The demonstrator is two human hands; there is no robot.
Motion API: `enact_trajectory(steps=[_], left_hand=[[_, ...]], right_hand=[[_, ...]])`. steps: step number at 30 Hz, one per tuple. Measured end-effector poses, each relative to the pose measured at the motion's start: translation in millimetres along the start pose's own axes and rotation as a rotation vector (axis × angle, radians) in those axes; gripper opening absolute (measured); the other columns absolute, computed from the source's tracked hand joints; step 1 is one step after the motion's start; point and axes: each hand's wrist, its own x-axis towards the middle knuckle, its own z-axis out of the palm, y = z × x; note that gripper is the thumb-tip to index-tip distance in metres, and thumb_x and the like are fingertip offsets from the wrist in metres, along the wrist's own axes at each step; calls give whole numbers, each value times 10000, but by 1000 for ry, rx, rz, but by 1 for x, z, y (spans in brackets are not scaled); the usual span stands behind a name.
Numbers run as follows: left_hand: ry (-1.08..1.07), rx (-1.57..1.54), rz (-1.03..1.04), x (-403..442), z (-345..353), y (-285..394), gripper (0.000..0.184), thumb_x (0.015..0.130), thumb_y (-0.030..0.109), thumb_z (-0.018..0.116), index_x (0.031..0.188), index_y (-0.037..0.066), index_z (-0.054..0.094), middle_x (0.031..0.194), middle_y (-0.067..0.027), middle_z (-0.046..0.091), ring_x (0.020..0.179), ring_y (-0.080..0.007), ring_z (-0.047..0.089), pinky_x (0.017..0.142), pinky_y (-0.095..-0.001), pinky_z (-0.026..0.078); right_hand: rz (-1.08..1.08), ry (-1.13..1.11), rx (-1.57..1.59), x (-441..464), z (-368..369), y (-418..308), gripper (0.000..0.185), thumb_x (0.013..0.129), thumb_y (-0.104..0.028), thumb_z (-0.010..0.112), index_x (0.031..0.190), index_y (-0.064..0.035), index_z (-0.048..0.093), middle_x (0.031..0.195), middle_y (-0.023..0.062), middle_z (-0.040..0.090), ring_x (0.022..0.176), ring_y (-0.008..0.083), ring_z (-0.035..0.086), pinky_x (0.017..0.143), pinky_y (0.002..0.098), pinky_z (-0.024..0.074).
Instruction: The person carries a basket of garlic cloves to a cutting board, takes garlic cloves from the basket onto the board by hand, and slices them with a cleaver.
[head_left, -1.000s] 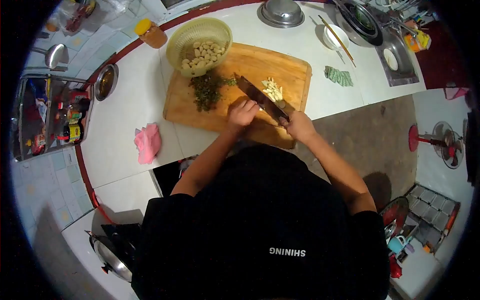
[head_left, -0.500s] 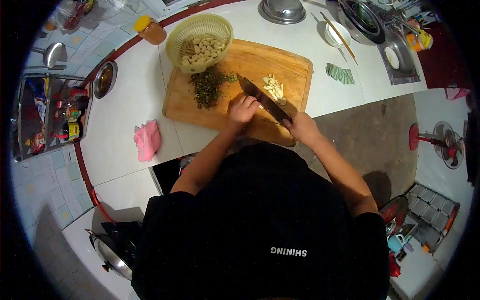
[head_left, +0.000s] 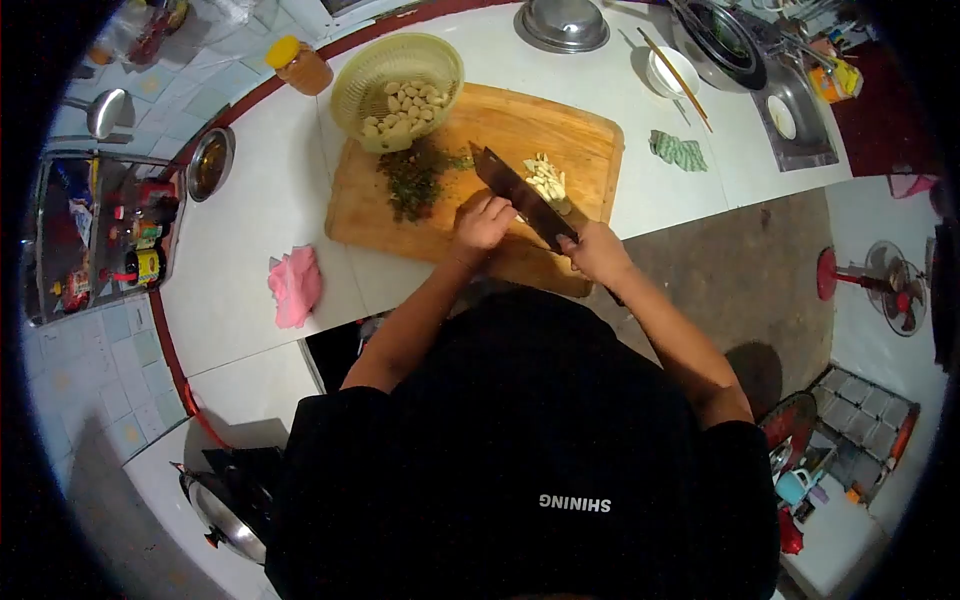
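My right hand (head_left: 600,252) is closed around the handle of a cleaver (head_left: 527,199), whose dark blade slants over the wooden cutting board (head_left: 500,118). My left hand (head_left: 485,224) rests on the board with its fingers curled beside the blade. A small pale piece, seemingly a garlic clove, shows at its fingertips, mostly hidden. Sliced pale garlic (head_left: 545,178) lies on the far side of the blade. To the left sits a pile of chopped dark greens (head_left: 412,182). A yellow plastic basket (head_left: 350,88) with pale oval pieces overlaps the board's far left corner.
Near the board are a capped jar (head_left: 302,68), a pink cloth (head_left: 295,287) and a metal bowl (head_left: 563,25). On the right are a white bowl (head_left: 660,80) with chopsticks (head_left: 675,78), a green patterned cloth (head_left: 678,151) and a sink (head_left: 800,140).
The cleaver's blade has lifted and tilted, showing more of its face, with my right hand moving slightly. My left hand stays almost in place.
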Motion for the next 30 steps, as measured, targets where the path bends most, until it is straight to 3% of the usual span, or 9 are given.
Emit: enact_trajectory(steps=[3, 5, 11, 15, 20, 24, 25, 26, 30], left_hand=[[-19, -16, -9, 0, -5, 2, 173, 785, 99, 552, 949, 93, 607, 1023, -52, 581, 938, -261, 581, 731, -356, 521], [-44, -22, -31, 0, -3, 3, 173, 783, 99, 553, 947, 89, 606, 1031, -54, 580, 934, -263, 581, 727, -356, 521], [-43, -25, 12, 0, -3, -1, 173, 786, 102, 545, 944, 87, 614, 1034, -56, 574, 959, -257, 569, 728, -365, 512], [-83, -13, 8, -2, -1, -2, 184, 789, 120, 537, 951, 88, 618, 1026, -53, 577, 963, -260, 560, 762, -367, 499], [-125, -64, 46, -4, 2, -9, 192, 779, 108, 587, 968, 120, 613, 1075, -84, 556, 1014, -306, 552, 795, -390, 499], [-42, -199, 17, 15, -24, 0, 152, 849, 103, 561, 980, 39, 600, 1055, -107, 553, 992, -308, 555, 807, -384, 489], [-122, -312, -401, 43, -60, 18, 123, 842, 122, 502, 935, 77, 569, 1052, -103, 573, 989, -318, 566, 760, -420, 492], [1, -366, -521, 54, -68, 9, 119, 855, 132, 505, 941, 79, 568, 1012, -116, 586, 941, -330, 578, 744, -424, 493], [314, -176, -552, 88, -67, -112, 130, 887, 184, 517, 929, 84, 589, 916, -153, 619, 810, -355, 608, 717, -446, 492]], right_hand=[[9, -52, 28, 0, -5, 10, 266, 894, -252, 587, 848, 6, 632, 602, 148, 588, 531, 256, 579, 517, 386, 462], [139, -164, 41, -13, -22, -13, 285, 857, -291, 599, 919, -17, 649, 756, 246, 629, 758, 405, 633, 682, 479, 494], [28, -23, 34, 3, -1, -1, 266, 857, -266, 606, 982, -34, 639, 795, 234, 642, 787, 387, 642, 709, 470, 495], [330, -275, 254, -19, -35, -28, 291, 843, -195, 627, 1090, -42, 614, 810, 230, 643, 820, 405, 632, 754, 464, 492], [-104, 48, 266, 4, 16, 7, 236, 888, -148, 599, 1068, -3, 553, 630, 134, 588, 473, 210, 568, 426, 355, 441], [140, -27, 517, -13, -3, -6, 201, 931, -151, 557, 835, 26, 554, 529, 58, 518, 366, 125, 451, 363, 287, 350], [125, -29, 489, -16, -10, -1, 208, 931, -158, 560, 825, 22, 556, 529, 56, 521, 369, 120, 449, 366, 284, 351], [114, -28, 463, -16, -14, 3, 216, 930, -164, 563, 815, 19, 557, 530, 55, 524, 372, 114, 448, 369, 281, 351], [121, -188, 332, -18, -20, 9, 246, 921, -191, 582, 765, -1, 573, 530, 40, 539, 385, 99, 442, 378, 272, 354]])
